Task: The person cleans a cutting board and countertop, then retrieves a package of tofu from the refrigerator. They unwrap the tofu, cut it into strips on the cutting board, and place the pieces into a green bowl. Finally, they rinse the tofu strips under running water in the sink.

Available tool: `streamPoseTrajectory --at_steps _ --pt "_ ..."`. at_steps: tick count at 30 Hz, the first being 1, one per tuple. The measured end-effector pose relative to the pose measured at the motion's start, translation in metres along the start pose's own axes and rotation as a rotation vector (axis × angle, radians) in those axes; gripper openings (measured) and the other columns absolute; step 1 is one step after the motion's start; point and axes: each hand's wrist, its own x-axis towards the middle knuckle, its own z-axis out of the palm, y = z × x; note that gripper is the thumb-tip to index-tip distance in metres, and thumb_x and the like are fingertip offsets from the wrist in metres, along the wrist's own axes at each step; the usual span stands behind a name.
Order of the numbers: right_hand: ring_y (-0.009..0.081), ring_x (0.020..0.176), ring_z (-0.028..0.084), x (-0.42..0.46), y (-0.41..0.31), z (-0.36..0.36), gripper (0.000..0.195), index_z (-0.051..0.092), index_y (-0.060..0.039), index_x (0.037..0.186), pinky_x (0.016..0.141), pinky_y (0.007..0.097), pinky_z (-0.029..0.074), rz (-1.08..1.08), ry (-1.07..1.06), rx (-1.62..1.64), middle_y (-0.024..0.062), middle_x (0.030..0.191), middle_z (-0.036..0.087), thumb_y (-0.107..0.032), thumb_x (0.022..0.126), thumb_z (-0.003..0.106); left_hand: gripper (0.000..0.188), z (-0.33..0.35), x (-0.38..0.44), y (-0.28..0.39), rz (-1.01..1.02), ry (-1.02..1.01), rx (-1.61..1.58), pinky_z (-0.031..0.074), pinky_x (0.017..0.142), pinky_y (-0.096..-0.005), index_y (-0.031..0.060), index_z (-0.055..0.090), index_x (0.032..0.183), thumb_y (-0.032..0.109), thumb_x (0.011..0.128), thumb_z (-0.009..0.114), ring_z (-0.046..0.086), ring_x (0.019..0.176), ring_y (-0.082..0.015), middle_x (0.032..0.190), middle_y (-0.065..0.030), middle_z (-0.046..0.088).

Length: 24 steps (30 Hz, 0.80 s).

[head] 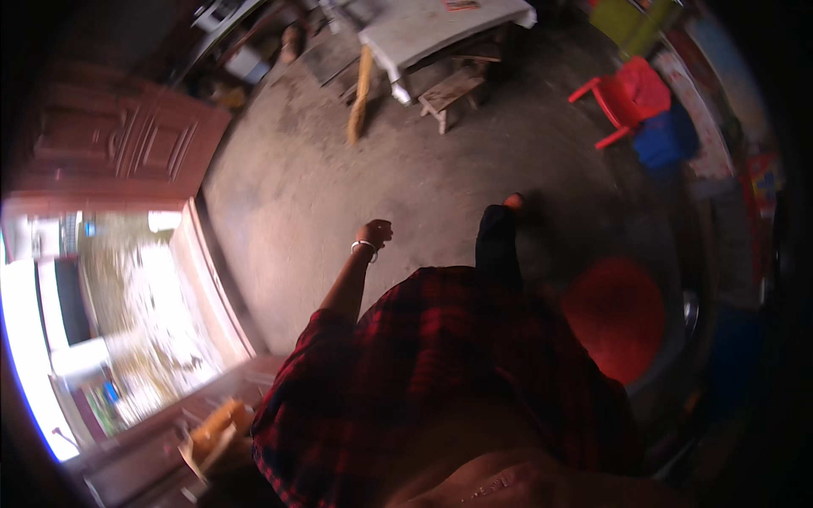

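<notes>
My left hand (376, 233) hangs over the concrete floor (305, 209), a white bangle (364, 244) around its wrist. Its fingers are loosely curled, a gap shows between thumb and fingers, and nothing is seen in it. My right hand is out of view, on the dark side of my body. Below me are my red-and-black checked shirt (432, 330) and one leg in dark trousers (497, 244), its foot (514, 201) stepping forward on the floor.
A brown panelled door (127, 140) stands at a bright doorway on the left. Ahead are a cloth-covered table (438, 32), a wooden bench (451, 92) and a leaning yellowish broom-like object (360, 95). A red plastic chair (625, 105), blue stool (660, 140) and round red object (613, 317) lie right.
</notes>
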Motion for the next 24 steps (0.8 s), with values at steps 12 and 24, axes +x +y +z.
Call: streamPoseTrajectory --at_steps 12,24 --pt "0.0298 0.09 0.064 0.135 0.207 -0.229 0.024 0.066 -0.0087 0.107 0.079 0.0432 0.052 0.474 -0.132 -0.091 0.0122 0.103 0.066 -0.025 0.09 0.06 0.026 0.118 0.142 0.214 -0.276 -0.236 -0.209 0.053 0.067 -0.039 0.0173 0.06 0.12 0.027 0.099 0.049 0.068 0.084 -0.0193 0.102 -0.0047 0.071" --pt "0.029 0.097 0.064 0.437 0.364 -0.429 0.03 0.064 -0.0076 0.117 0.084 0.0435 0.052 0.502 -0.065 -0.026 0.0119 0.108 0.066 -0.023 0.091 0.059 0.03 0.144 0.334 0.378 -0.375 -0.208 -0.193 0.05 0.075 -0.0453 0.0194 0.059 0.122 0.036 0.099 0.049 0.067 0.096 -0.0236 0.111 -0.0068 0.07"
